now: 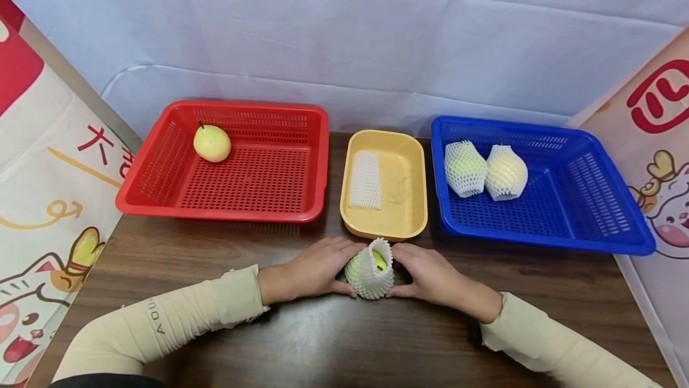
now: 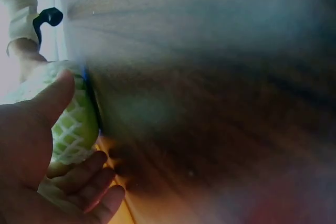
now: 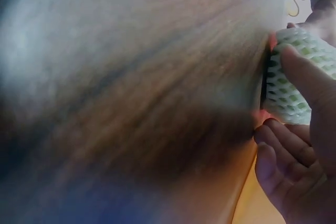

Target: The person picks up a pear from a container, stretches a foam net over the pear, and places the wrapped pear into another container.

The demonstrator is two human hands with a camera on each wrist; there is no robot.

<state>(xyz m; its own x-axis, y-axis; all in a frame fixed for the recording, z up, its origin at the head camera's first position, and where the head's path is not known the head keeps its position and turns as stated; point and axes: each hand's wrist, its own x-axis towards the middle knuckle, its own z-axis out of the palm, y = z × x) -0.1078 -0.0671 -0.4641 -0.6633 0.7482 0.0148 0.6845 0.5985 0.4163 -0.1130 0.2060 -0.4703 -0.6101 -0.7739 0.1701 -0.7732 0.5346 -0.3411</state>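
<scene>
A green pear [image 1: 380,261] sits on the table inside a white foam net sleeve [image 1: 371,283], its stem showing through the sleeve's open top. From the left side my left hand [image 1: 320,267] holds it, thumb at the near side and fingers at the far side. My right hand [image 1: 430,274] holds the opposite side in the same way. In the left wrist view, green skin [image 2: 79,129] shows through the mesh beside the thumb. The right wrist view has the netted side [image 3: 291,82] between thumb and fingers.
Behind the hands stands a yellow tray [image 1: 398,226] with a flat white foam net [image 1: 366,180] inside. At left, a red basket [image 1: 220,214] holds a bare yellow pear [image 1: 212,143]. The blue basket [image 1: 543,241] at right contains two netted pears [image 1: 465,168]. A white cloth hangs behind.
</scene>
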